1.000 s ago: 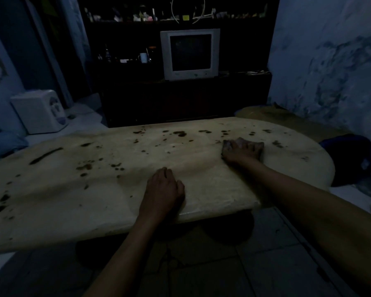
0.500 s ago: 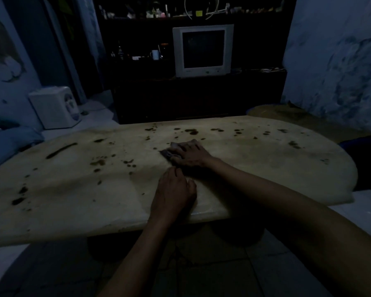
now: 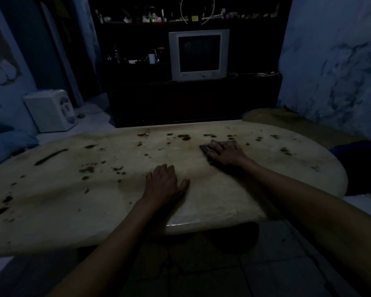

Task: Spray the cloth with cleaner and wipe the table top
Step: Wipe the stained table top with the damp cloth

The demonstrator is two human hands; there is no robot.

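Cloth: a dark cloth (image 3: 205,149) lies flat on the pale surface (image 3: 62,202), toward its far right part, mostly hidden under the right hand; only a corner shows at the left of the fingers.
Right hand: right hand (image 3: 224,153) is pressed palm-down on the cloth, fingers (image 3: 217,144) spread and flattened over it, pinning it rather than gripping it.
Left hand: left hand (image 3: 164,185) rests palm-down near the front edge of the surface, fingers loose and holding nothing, apparently bracing the body.
Surface: dark blotches (image 3: 184,137) dot the far side and the left half; the patch between the hands looks cleaner, though the dim light makes this hard to judge.
Cleaner: no spray bottle shows in view.
Step in hand: wiping, judged from the flat hand on the cloth; spraying seems done.
Next move: likely a push of the cloth toward the blotches just beyond the fingers, with steady downward pressure, then a reach across to the marked left half.
Risk: the cloth may bunch under the palm.
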